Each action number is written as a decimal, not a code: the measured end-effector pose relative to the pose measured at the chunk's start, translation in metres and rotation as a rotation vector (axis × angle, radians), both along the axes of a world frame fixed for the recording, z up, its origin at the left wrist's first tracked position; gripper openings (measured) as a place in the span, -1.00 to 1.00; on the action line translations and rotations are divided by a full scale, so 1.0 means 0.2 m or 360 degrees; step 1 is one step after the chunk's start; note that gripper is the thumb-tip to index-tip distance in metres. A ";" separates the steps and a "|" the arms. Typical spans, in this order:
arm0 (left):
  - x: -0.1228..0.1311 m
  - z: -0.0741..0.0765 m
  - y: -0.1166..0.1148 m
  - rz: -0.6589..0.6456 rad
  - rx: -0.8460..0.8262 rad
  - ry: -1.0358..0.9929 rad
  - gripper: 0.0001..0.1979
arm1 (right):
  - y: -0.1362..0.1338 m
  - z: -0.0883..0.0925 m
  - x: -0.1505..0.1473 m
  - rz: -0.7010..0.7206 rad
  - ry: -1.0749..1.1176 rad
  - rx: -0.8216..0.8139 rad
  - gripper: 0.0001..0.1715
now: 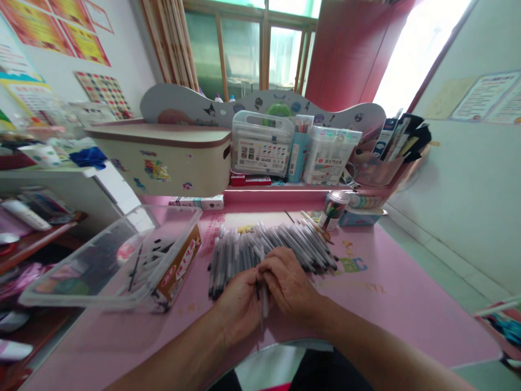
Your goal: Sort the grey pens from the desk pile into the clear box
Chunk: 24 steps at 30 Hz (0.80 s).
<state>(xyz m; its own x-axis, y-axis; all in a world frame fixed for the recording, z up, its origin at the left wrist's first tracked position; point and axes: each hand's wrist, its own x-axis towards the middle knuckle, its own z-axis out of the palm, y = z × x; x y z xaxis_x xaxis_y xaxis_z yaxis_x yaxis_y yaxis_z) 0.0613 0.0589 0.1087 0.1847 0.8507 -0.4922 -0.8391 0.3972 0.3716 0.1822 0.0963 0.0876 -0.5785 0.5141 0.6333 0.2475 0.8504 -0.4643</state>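
Note:
Both hands meet near the front of the pink desk [391,315]. My left hand [240,307] is closed around a slim pen [265,301], which sticks out below the fingers. My right hand [287,282] presses its fingers against the upper part of the same pen; a thin dark piece beside it is too blurred to name. Just beyond the hands lies a broad row of clear-barrelled pens [295,241] with dark tips, side by side. To the left, a clear plastic bin [101,298] holds a few more pens and a brown printed box [181,266].
A lidded cream storage box [171,168] fills the shelf's left side. Beside it stand a marker case [260,144], a blue pencil tube [298,155] and another marker box [329,157]. A small jar [334,209] stands behind the pens. Open shelves [36,239] are at the far left.

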 end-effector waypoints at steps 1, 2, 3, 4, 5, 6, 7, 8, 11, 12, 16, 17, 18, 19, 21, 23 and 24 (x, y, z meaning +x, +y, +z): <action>0.00 0.01 0.00 0.0005 -0.0056 -0.0041 -0.64 | 0.00 0.00 0.00 0.0003 -0.0005 0.0021 -0.80; 0.01 0.02 0.00 0.0013 -0.0123 -0.0081 -0.63 | 0.00 0.00 0.00 0.0006 -0.0012 0.0034 -0.79; 0.02 0.02 0.00 0.0027 -0.0181 -0.0111 -0.62 | 0.00 0.00 0.00 0.0006 -0.0021 0.0039 -0.79; 0.02 0.03 0.00 0.0053 -0.0201 -0.0120 -0.62 | 0.00 0.00 0.00 0.0010 -0.0030 0.0041 -0.78; 0.03 0.03 0.00 0.0080 -0.0207 -0.0116 -0.62 | 0.00 0.01 0.00 0.0016 -0.0035 0.0039 -0.79; 0.03 0.02 0.00 0.0094 -0.0208 -0.0106 -0.62 | -0.01 0.01 0.00 0.0018 -0.0027 0.0032 -0.80; 0.03 0.01 0.00 0.0097 -0.0204 -0.0095 -0.63 | -0.01 0.02 0.00 0.0012 -0.0002 0.0018 -0.81; 0.03 0.00 0.00 0.0093 -0.0190 -0.0082 -0.65 | 0.00 0.02 0.01 -0.0006 0.0045 -0.0002 -0.81; 0.00 -0.03 0.01 0.0074 -0.0091 0.0033 -0.76 | 0.03 0.04 0.05 -0.0169 0.0243 -0.0084 -0.78; -0.03 -0.03 0.01 0.0083 -0.0047 0.0104 -0.80 | 0.05 0.04 0.06 -0.0242 0.0294 -0.0103 -0.77; -0.13 0.06 0.01 0.0224 0.0225 0.0380 -0.82 | 0.14 0.07 0.11 -0.0413 0.0302 -0.0111 -0.82; -0.16 0.10 0.01 0.0279 0.0322 0.0446 -0.83 | 0.16 0.07 0.11 -0.0426 0.0258 -0.0107 -0.84; -0.19 0.15 -0.01 0.0318 0.0418 0.0525 -0.84 | 0.17 0.07 0.12 -0.0427 0.0198 -0.0102 -0.86; -0.22 0.20 -0.02 0.0365 0.0521 0.0630 -0.85 | 0.18 0.06 0.12 -0.0420 0.0126 -0.0098 -0.88; -0.28 0.30 -0.07 0.0424 0.0701 0.0884 -0.84 | 0.19 0.05 0.11 -0.0387 -0.0037 -0.0087 -0.90; -0.36 0.38 -0.12 0.0522 0.0835 0.1174 -0.83 | 0.19 0.04 0.11 -0.0351 -0.0200 -0.0073 -0.93; -0.40 0.41 -0.14 0.0584 0.0878 0.1325 -0.81 | 0.18 0.03 0.11 -0.0340 -0.0272 -0.0066 -0.94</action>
<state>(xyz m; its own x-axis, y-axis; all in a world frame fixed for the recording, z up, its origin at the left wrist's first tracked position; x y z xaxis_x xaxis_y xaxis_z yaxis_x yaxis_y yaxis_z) -0.0194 0.0307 0.1904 -0.3454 0.9300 0.1253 -0.2719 -0.2270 0.9352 0.2032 0.1325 0.0932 -0.5508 0.6592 0.5119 0.4968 0.7518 -0.4335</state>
